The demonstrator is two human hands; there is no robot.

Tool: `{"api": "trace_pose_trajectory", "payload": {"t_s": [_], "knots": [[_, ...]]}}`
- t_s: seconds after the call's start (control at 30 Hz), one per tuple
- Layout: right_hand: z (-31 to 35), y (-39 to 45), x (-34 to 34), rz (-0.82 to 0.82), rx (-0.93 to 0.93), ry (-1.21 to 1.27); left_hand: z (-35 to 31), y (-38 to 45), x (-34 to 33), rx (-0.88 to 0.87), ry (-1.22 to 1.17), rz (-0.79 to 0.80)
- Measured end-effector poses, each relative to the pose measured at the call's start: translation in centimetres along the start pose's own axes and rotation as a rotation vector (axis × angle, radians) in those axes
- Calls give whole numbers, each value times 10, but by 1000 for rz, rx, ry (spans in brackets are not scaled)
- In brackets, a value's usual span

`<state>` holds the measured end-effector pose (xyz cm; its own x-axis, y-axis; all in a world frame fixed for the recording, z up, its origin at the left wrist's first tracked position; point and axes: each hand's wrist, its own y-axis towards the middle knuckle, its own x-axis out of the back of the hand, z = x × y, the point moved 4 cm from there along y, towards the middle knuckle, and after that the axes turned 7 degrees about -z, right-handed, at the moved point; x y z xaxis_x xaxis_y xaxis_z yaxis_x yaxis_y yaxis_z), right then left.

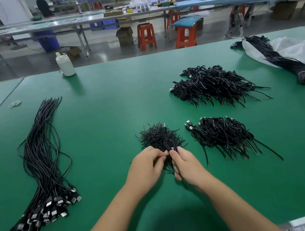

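Over the green tabletop (108, 111), the left hand (145, 169) and right hand (186, 166) both pinch thin black ties (159, 136) at the pile's near edge, fingers curled.

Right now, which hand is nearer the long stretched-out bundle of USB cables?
Left. The left hand is to the right of the bundle, apart from it; the right hand lies farther right. Both pinch black ties.
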<state>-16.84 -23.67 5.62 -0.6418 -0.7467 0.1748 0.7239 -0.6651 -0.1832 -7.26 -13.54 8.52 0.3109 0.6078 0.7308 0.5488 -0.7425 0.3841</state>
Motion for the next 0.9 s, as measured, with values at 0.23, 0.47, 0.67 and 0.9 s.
{"api": "trace_pose_trajectory", "payload": {"t_s": [0.23,0.47,0.67,0.9], "knots": [[12,1,1,92,-54,118,-25,-7,7,-594,402,-246],[18,4,4,205,-88,56,-31,-8,14,-591,355,-167],[12,-3,3,360,-196,79,-38,-3,21,-636,334,-55],[9,-6,1,377,-255,174,-21,2,19,-26,24,-27]]}}
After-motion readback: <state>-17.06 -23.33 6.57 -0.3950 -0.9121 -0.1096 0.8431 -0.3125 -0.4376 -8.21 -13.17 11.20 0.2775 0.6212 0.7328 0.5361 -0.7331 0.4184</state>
